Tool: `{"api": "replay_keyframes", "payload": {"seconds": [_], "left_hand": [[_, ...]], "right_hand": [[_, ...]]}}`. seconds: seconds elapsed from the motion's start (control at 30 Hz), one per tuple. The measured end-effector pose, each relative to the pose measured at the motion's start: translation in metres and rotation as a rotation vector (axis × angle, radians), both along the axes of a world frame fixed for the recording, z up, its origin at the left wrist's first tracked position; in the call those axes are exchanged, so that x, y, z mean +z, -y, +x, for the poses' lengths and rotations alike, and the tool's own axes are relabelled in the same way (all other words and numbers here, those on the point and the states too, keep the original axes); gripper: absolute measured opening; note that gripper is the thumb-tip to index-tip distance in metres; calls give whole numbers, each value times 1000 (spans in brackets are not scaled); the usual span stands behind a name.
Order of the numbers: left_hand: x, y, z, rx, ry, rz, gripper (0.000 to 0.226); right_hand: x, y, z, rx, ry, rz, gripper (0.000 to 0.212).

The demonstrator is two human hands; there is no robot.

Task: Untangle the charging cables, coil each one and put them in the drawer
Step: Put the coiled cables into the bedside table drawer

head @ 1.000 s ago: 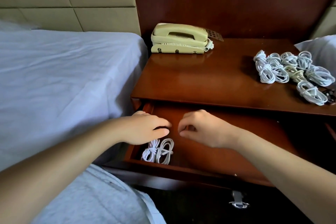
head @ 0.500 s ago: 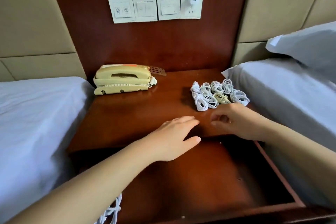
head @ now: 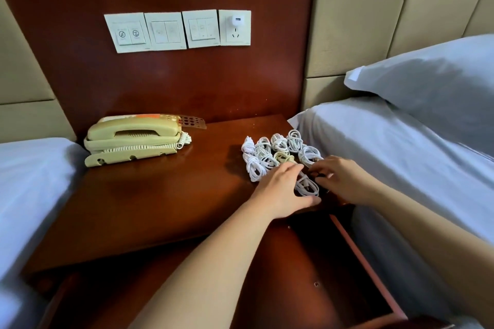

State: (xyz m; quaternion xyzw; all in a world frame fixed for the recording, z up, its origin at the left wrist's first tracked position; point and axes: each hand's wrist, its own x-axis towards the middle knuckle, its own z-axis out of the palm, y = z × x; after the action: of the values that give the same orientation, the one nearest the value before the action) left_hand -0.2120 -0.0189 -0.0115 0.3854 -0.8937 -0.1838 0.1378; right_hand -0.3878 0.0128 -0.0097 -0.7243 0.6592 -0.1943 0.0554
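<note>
Position of task items: a cluster of small coiled white charging cables (head: 267, 153) lies on the right rear part of the dark reddish-brown wooden nightstand top (head: 149, 195), close to the edge of the right-hand bed; one cream-coloured coil (head: 284, 157) sits among the white ones. All visible coils are on the top surface. The wooden drawer (head: 365, 262) below the top stands pulled out toward the camera. Left hand (head: 280, 187): reaches in over the near edge of the cluster, fingers extended and thumb spread wide, fingertips touching the coils near the cream one; it is not clamped on anything. A single white coil (head: 307, 187) lies nearest the front edge, in the gap between that thumb and forefinger, with the right hand just beside it. Right hand (head: 344, 181): fingers curled at the same end of the cluster, tips touching the cables; whether they pinch a coil cannot be determined. Other observations: a beige corded desk telephone (head: 133, 139) stands at the left rear of the top, well apart from the cables. A row of white switch plates (head: 165, 32) is fixed to the wooden wall panel above, with a small white USB charger (head: 238, 20) plugged into the rightmost plate. White-sheeted beds flank the nightstand on the left (head: 29, 181) and the right (head: 401, 157), the right one carrying a white pillow (head: 427, 88).
</note>
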Motion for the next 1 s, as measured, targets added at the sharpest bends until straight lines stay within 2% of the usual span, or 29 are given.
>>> {"api": "replay_keyframes", "payload": {"seconds": [0.13, 0.33, 0.5, 0.67, 0.77, 0.9, 1.0], "left_hand": [[-4, 0, -9, 37, -14, 18, 73], [-9, -5, -12, 93, -171, 19, 61], [-8, -12, 0, 72, -249, 16, 67], [6, -27, 41, 40, -328, 53, 60], [13, -37, 81, 35, -270, 88, 59], [7, -56, 143, 62, -122, 184, 61], [-8, -73, 188, 115, 2, 268, 65]], "right_hand": [[1, 0, 0, 2, 20, -12, 16], [-1, -8, -2, -32, 103, 16, 12], [1, -18, 4, -49, 198, -20, 7], [11, -37, 32, -24, 347, 4, 21], [13, -50, 60, 33, 379, 26, 16], [5, -64, 109, 124, 559, 134, 3], [-16, -68, 152, 196, 570, 249, 8]]}}
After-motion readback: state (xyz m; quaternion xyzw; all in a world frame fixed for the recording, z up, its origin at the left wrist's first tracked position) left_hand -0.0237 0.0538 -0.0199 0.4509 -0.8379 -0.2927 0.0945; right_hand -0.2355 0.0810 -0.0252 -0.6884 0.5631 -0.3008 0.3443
